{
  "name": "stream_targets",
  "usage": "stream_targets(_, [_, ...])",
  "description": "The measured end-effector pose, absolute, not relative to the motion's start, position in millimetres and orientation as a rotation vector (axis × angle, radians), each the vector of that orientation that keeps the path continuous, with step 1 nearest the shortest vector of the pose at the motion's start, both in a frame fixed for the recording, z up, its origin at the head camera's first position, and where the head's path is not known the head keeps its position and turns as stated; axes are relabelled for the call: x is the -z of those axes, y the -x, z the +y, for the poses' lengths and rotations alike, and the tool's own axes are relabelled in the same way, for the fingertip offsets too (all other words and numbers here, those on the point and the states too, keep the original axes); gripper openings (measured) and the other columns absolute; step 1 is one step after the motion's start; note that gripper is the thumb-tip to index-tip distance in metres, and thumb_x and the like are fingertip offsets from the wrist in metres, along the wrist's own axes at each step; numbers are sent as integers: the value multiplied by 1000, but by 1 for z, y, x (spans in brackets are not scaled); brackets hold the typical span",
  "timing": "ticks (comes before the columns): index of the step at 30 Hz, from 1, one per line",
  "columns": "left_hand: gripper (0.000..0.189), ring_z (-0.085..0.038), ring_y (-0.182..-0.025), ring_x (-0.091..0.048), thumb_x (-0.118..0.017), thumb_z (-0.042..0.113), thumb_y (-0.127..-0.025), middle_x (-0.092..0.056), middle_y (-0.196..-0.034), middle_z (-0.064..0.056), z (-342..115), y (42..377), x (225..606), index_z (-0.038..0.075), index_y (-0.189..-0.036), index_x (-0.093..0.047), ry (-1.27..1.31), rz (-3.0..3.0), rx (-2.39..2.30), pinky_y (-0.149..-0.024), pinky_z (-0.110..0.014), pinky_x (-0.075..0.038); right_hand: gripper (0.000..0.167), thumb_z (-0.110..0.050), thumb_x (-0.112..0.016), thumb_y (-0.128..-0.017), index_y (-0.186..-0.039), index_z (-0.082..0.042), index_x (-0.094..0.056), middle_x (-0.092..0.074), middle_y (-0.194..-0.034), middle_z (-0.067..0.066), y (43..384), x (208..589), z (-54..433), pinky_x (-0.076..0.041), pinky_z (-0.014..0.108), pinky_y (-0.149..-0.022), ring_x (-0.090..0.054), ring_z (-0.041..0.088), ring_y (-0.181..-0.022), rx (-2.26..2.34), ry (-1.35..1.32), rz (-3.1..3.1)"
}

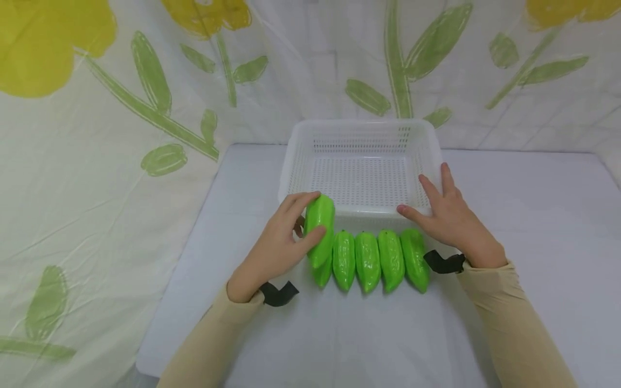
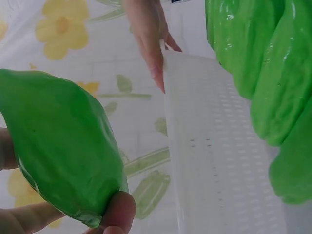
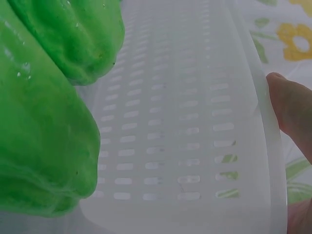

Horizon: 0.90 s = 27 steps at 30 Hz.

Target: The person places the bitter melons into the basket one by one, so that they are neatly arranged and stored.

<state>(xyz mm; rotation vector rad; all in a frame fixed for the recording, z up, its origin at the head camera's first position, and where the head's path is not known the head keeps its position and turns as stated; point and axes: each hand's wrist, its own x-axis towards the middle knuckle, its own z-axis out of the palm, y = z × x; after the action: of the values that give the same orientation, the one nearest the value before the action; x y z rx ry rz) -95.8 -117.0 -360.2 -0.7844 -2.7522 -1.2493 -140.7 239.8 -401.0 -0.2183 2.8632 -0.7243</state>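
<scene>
My left hand [image 1: 281, 240] holds a glossy green, ridged, pointed vegetable [image 1: 320, 226] between thumb and fingers, raised at the basket's front left corner. In the left wrist view the held vegetable [image 2: 68, 141] is gripped near its end by fingertips. Under it, partly hidden, lies another green vegetable [image 1: 322, 275], first in a side-by-side row of several similar ones [image 1: 367, 261]. My right hand [image 1: 448, 215] rests, fingers spread, at the front right corner of a white perforated plastic basket [image 1: 359, 210]. In the right wrist view, a digit [image 3: 292, 105] touches the basket's rim [image 3: 273, 146].
The basket's slotted floor [image 1: 359, 178] is bare. A white-covered table [image 1: 388, 339] carries basket and row. Behind it hangs a pale cloth [image 1: 301, 64] printed with yellow flowers and green leaves. A dark strap piece [image 1: 278, 293] sits at each wrist.
</scene>
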Motion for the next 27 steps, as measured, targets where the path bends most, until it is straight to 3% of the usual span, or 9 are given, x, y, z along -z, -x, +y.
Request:
stream_targets(9, [63,-18,-91,-60,-63,32,-103,-49,-149,-10,-97,126,339,10,-158,-43,816,-2752,1278,-81,-39,-58,105,-73,-51,-97,-167,-4,-13,31,-168,19,144,401,237,-26,82,-109,-15,68,-147,725,220,2871])
stream_targets(17, [63,-18,-90,-61,-62,35,-104,-48,-150,-14,-79,148,328,8,-158,-42,897,-2754,1234,-77,-30,-55,105,-73,-51,-97,-167,-4,-13,32,-168,19,141,399,237,-25,82,-109,-13,68,-147,744,216,2856])
stream_targets(27, [65,-19,-103,-59,-60,37,-104,-49,-148,-14,-59,172,320,11,-160,-41,864,-2823,1148,-86,-31,-53,105,-72,-52,-97,-167,-3,-13,32,-168,20,139,402,238,-25,83,-108,-11,69,-147,745,220,2866])
